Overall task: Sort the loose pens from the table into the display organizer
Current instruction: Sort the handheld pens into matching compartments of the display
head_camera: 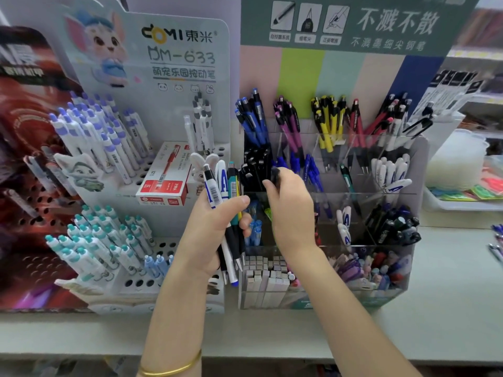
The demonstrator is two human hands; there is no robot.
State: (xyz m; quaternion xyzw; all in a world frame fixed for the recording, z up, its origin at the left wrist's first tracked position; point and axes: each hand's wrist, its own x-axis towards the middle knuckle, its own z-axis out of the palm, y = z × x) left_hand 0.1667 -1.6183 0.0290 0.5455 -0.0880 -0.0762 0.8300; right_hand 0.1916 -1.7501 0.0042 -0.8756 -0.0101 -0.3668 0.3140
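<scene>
My left hand [215, 229] grips a bundle of loose pens [223, 191], white, teal and black, tips pointing down, just left of the clear display organizer [394, 248]. My right hand [291, 210] reaches over the organizer's middle row and pinches a black pen [275, 174] at the compartment of black pens [254, 164]. The organizer's tiered compartments hold blue, magenta, yellow, red and white pens sorted by colour.
A white peg-hole pen stand [168, 148] with purple and teal capped pens and a red pen box [166, 178] sits at the left. A white tray [462, 197] lies at the right. More pens [498, 240] lie at the table's right edge.
</scene>
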